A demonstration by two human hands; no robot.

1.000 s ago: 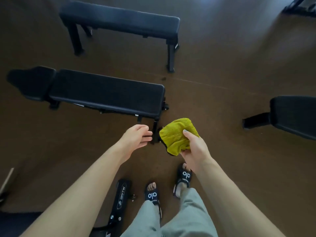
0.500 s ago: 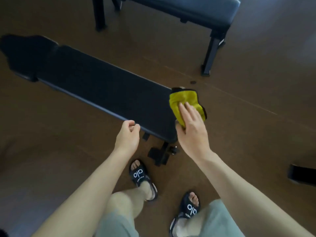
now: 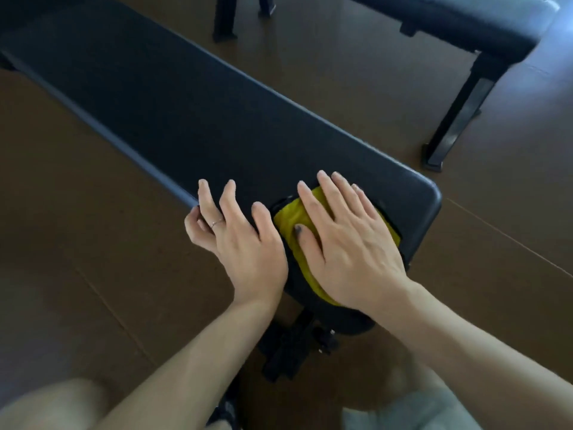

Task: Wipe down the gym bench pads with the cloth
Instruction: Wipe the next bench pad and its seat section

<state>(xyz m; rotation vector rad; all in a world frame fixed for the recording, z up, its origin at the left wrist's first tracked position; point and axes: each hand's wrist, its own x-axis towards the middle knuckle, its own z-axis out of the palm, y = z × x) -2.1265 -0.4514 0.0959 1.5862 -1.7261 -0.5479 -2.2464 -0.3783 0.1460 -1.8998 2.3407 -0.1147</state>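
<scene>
A long black bench pad (image 3: 192,113) runs from the upper left to its near end at the middle right. A yellow cloth (image 3: 293,220) lies flat on that near end. My right hand (image 3: 347,243) presses down on the cloth with fingers spread, covering most of it. My left hand (image 3: 238,237) rests on the pad just left of the cloth, fingers apart, its outer fingers curled over the pad's near edge. A ring shows on one left finger.
A second black bench (image 3: 465,29) stands at the upper right, its leg (image 3: 455,113) reaching the brown floor (image 3: 77,274). The near bench's black base frame (image 3: 294,346) sits under the pad's end, right in front of my knees.
I have stepped in and leaned low over the bench. My right hand brought the cloth down flat onto the pad's end, and my left hand came to rest on the pad beside it.
</scene>
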